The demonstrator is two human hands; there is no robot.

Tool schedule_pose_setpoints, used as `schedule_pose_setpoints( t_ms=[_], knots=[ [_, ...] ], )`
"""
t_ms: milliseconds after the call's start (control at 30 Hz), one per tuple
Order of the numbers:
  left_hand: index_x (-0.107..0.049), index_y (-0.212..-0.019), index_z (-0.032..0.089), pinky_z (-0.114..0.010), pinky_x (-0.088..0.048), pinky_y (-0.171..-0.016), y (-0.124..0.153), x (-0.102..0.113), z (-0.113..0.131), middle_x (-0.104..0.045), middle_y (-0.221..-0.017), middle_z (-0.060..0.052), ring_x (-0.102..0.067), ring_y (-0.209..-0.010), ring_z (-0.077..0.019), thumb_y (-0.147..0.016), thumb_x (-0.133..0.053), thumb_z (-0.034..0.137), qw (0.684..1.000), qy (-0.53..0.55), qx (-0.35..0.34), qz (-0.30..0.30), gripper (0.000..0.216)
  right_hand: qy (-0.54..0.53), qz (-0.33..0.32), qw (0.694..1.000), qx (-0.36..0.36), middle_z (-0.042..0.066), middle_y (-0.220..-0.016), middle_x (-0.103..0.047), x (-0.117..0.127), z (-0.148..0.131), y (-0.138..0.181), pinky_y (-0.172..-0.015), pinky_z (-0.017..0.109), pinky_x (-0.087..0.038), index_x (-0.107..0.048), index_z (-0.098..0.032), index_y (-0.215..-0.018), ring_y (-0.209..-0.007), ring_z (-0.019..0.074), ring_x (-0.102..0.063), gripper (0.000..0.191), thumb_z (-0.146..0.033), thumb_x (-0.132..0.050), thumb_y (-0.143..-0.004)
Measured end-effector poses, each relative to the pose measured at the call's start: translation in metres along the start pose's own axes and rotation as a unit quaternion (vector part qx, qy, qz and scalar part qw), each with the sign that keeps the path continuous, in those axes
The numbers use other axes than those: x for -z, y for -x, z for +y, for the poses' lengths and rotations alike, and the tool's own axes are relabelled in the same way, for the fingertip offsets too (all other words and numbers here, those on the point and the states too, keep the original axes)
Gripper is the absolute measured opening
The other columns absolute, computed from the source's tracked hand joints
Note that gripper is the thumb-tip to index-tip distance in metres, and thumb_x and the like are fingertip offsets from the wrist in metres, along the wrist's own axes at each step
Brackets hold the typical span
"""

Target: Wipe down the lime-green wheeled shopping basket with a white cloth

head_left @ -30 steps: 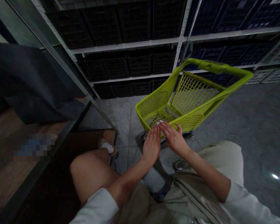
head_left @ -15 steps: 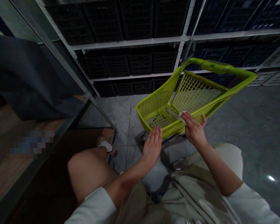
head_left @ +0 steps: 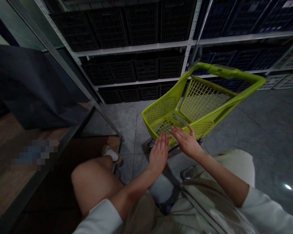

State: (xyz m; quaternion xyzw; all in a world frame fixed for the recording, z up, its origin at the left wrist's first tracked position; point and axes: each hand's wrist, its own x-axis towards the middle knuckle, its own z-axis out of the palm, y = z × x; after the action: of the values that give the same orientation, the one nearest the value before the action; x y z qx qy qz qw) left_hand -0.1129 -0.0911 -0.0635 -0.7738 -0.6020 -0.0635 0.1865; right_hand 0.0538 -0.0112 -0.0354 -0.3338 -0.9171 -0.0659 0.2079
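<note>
One left hand (head_left: 159, 152) and one right hand (head_left: 187, 143) close together near a green cart (head_left: 210, 114), each grip's contents unclear

From head height, the single worn camera looked forward and down over the left hand (head_left: 158, 155) and right hand (head_left: 187, 144), both near, with shelving (head_left: 136, 47) farther off.

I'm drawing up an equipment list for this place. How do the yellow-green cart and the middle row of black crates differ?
Colour: the cart is bright yellow-green; the crates are black.
Place: the cart stands on the floor; the crates sit on a white shelf.
Shape: the cart slopes up to a looped handle, while the crates are boxy and lined up side by side.
Both have openwork walls.
</note>
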Motion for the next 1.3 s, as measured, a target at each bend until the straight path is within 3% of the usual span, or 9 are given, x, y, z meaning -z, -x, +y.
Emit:
schedule_pose_setpoints(
  t_ms=[100, 233, 400, 567, 700, 833, 967, 1133, 1300],
  knots=[
    [-0.037, -0.151, 0.001, -0.034, -0.036, -0.12, 0.0, 0.0, 0.001, -0.042, -0.157, -0.019, -0.04, -0.146, -0.0241, -0.095, -0.04, 0.012, 1.0, -0.012, -0.003, 0.002, 0.057, 0.027, 0.009, 0.999, 0.022, 0.008, -0.138, -0.064, 0.007, 0.042, 0.013, -0.119, 0.053, -0.004, -0.048, -0.024, -0.142, -0.132, 0.0222, -0.054, 0.063, -0.002, -0.04, -0.083],
    [-0.038, -0.15, 0.0, -0.034, -0.037, -0.119, 0.0, 0.002, 0.002, -0.044, -0.156, -0.018, -0.042, -0.145, -0.0248, -0.095, -0.039, 0.012, 1.0, -0.021, -0.012, 0.001, 0.056, 0.072, 0.08, 0.991, -0.077, 0.009, -0.134, -0.067, 0.011, 0.091, 0.026, -0.117, 0.054, -0.005, -0.055, -0.024, -0.135, -0.132, 0.0236, -0.056, 0.06, -0.001, -0.038, -0.083],
    [-0.036, -0.15, -0.003, -0.035, -0.038, -0.119, 0.0, 0.003, 0.003, -0.043, -0.155, -0.021, -0.042, -0.145, -0.0266, -0.095, -0.04, 0.012, 1.0, -0.009, -0.009, 0.006, 0.057, 0.033, 0.103, 0.983, -0.145, 0.009, -0.141, -0.062, -0.006, 0.035, 0.022, -0.117, 0.049, -0.009, -0.051, -0.023, -0.141, -0.137, 0.023, -0.051, 0.065, -0.002, -0.041, -0.08],
    [-0.038, -0.148, -0.002, -0.038, -0.037, -0.12, 0.001, -0.001, 0.002, -0.043, -0.155, -0.022, -0.039, -0.147, -0.0255, -0.094, -0.04, 0.009, 1.0, 0.011, -0.01, 0.012, 0.056, -0.029, 0.047, 0.997, -0.061, 0.01, -0.148, -0.055, -0.015, -0.035, 0.018, -0.116, 0.046, -0.012, -0.037, -0.025, -0.152, -0.141, 0.0205, -0.046, 0.075, -0.001, -0.04, -0.081],
    [-0.037, -0.151, 0.001, -0.036, -0.037, -0.12, 0.001, 0.001, 0.0, -0.043, -0.156, -0.02, -0.04, -0.146, -0.0249, -0.095, -0.038, 0.01, 1.0, 0.0, -0.009, 0.008, 0.057, 0.007, 0.07, 0.996, -0.047, 0.008, -0.146, -0.057, -0.006, 0.019, 0.027, -0.117, 0.048, -0.01, -0.034, -0.029, -0.153, -0.137, 0.0212, -0.051, 0.074, -0.003, -0.039, -0.084],
    [-0.031, -0.153, 0.001, -0.035, -0.036, -0.121, 0.001, 0.001, 0.001, -0.041, -0.157, -0.02, -0.038, -0.147, -0.0241, -0.094, -0.039, 0.01, 1.0, 0.009, -0.002, 0.0, 0.061, 0.073, 0.124, 0.98, -0.136, 0.009, -0.146, -0.058, 0.002, 0.08, 0.035, -0.115, 0.05, -0.013, -0.034, -0.03, -0.154, -0.137, 0.0246, -0.051, 0.078, -0.003, -0.04, -0.08],
    [-0.031, -0.153, -0.001, -0.036, -0.035, -0.121, 0.0, -0.001, 0.002, -0.039, -0.158, -0.021, -0.036, -0.148, -0.0249, -0.094, -0.04, 0.01, 1.0, 0.01, -0.002, 0.007, 0.061, 0.035, 0.112, 0.978, -0.173, 0.011, -0.149, -0.055, -0.006, 0.042, 0.03, -0.114, 0.049, -0.015, -0.032, -0.027, -0.155, -0.14, 0.0255, -0.047, 0.081, -0.004, -0.042, -0.077],
    [-0.033, -0.151, -0.002, -0.038, -0.036, -0.121, 0.001, -0.004, 0.0, -0.04, -0.157, -0.022, -0.036, -0.148, -0.0262, -0.093, -0.042, 0.011, 1.0, 0.006, -0.002, 0.01, 0.06, -0.026, 0.046, 0.996, -0.077, 0.01, -0.152, -0.051, -0.014, -0.031, 0.024, -0.114, 0.045, -0.016, -0.029, -0.025, -0.156, -0.143, 0.0212, -0.044, 0.083, -0.002, -0.04, -0.077],
    [-0.029, -0.153, 0.0, -0.037, -0.036, -0.121, 0.0, -0.005, -0.003, -0.039, -0.158, -0.022, -0.034, -0.149, -0.0253, -0.092, -0.043, 0.012, 1.0, 0.014, -0.002, 0.006, 0.063, 0.022, 0.07, 0.993, -0.09, 0.009, -0.15, -0.053, 0.0, 0.034, 0.035, -0.113, 0.048, -0.015, -0.032, -0.03, -0.155, -0.138, 0.0231, -0.05, 0.087, -0.002, -0.041, -0.074]
  ],
)
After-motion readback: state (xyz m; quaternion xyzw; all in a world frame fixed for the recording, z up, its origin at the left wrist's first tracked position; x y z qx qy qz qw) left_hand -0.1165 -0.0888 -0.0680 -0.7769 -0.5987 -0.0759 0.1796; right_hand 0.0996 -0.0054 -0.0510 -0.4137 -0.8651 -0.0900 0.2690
